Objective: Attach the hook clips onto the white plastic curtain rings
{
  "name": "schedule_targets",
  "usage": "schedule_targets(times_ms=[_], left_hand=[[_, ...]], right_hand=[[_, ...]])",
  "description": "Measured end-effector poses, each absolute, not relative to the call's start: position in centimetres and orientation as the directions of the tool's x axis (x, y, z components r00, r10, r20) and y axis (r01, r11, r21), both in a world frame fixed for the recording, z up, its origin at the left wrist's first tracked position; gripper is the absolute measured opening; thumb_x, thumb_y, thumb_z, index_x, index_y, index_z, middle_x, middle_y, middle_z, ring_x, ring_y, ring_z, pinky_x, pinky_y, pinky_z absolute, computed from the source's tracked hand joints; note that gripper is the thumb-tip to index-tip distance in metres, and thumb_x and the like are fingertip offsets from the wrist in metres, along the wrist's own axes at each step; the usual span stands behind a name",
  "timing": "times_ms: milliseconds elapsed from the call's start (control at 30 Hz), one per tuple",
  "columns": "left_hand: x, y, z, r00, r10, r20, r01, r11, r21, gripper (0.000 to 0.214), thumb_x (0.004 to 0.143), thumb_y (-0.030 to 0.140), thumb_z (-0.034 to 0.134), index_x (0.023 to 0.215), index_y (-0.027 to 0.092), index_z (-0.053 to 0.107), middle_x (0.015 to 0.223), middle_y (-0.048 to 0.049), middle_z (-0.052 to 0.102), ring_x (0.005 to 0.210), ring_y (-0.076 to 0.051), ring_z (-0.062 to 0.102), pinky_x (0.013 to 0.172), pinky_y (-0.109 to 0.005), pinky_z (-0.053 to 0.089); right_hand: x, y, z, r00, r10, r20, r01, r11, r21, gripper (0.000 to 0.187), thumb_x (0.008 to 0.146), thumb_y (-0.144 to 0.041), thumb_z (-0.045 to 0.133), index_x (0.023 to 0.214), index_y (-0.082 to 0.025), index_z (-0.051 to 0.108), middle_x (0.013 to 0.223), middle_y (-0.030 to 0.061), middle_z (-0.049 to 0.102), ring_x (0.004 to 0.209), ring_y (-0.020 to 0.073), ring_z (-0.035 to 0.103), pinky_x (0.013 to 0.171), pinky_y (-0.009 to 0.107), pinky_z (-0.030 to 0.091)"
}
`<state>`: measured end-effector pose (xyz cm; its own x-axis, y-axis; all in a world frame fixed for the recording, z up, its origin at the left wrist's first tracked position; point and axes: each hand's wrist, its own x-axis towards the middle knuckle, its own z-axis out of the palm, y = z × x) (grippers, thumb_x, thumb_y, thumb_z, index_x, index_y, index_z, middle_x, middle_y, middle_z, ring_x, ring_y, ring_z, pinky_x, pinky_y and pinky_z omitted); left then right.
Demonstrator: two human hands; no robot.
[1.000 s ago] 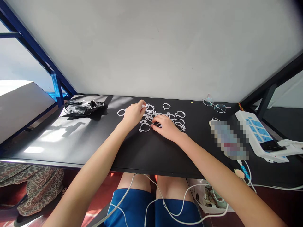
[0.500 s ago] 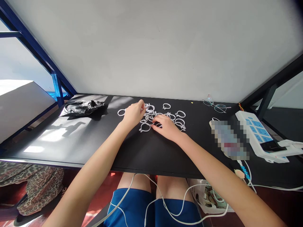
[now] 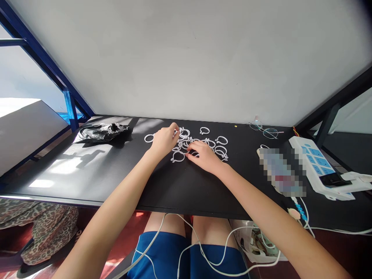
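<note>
Several white plastic curtain rings (image 3: 179, 156), each with a small eyelet, lie in a loose pile on the black table (image 3: 186, 190). My left hand (image 3: 165, 138) is at the pile's left side, its fingers curled together. A bit of white ring shows between its thumb and forefinger; the rest is hidden by the hand. My right hand (image 3: 203, 155) rests over the front of the pile with fingers stretched and thumb apart, touching rings. Some rings are covered by it. A separate ring (image 3: 149, 138) lies left of my left hand, and another ring (image 3: 205, 130) lies behind the pile.
A crumpled black plastic bag (image 3: 100, 133) lies at the left. Glasses (image 3: 270, 133), a blurred-out phone (image 3: 280, 172) on a cable and a white power strip (image 3: 318, 162) are at the right. White cables (image 3: 200, 248) hang over my lap. A wall stands behind the table.
My left fingers have shifted very slightly, and more white shows between them. My right hand and the rings on the table have stayed in place.
</note>
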<state>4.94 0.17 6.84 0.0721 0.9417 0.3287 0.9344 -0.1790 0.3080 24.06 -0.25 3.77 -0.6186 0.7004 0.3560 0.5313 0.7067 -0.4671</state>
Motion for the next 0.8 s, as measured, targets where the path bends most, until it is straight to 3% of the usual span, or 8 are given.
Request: schedule_targets(times_ms=[233,433,800], left_hand=[[4.96,0.25,6.52,0.135,0.942,0.307,0.926,-0.230,0.300,0.028,0.095,0.030,0.037,0.097,0.019,0.062,0.078,-0.0046,0.068,0.071,-0.020,0.062,0.060,-0.026,0.039],[4.92,0.22,6.47,0.096,0.919,0.381,0.910,-0.237,0.341,0.029,0.096,0.024,0.034,0.107,0.019,0.060,0.101,-0.0066,0.068,0.083,-0.020,0.063,0.068,-0.027,0.043],[4.38,0.60,6.38,0.037,0.935,0.353,0.938,-0.154,0.310,0.023,0.090,0.020,0.043,0.101,0.020,0.063,0.099,-0.0055,0.068,0.084,-0.020,0.063,0.067,-0.027,0.045]], right_hand=[[24.11,-0.27,3.78,-0.618,0.698,0.362,0.527,0.710,-0.467,0.002,0.086,-0.023,0.061,0.086,-0.021,0.062,0.091,0.0045,0.065,0.093,0.0215,0.058,0.085,0.037,0.047],[24.04,-0.16,3.42,-0.607,0.697,0.381,0.526,0.712,-0.465,0.003,0.086,-0.023,0.061,0.087,-0.021,0.062,0.091,0.0041,0.065,0.093,0.0215,0.058,0.086,0.039,0.046],[23.99,-0.17,3.40,-0.600,0.692,0.401,0.521,0.718,-0.462,0.002,0.085,-0.022,0.061,0.086,-0.021,0.063,0.091,0.0044,0.066,0.092,0.0219,0.059,0.086,0.040,0.047]])
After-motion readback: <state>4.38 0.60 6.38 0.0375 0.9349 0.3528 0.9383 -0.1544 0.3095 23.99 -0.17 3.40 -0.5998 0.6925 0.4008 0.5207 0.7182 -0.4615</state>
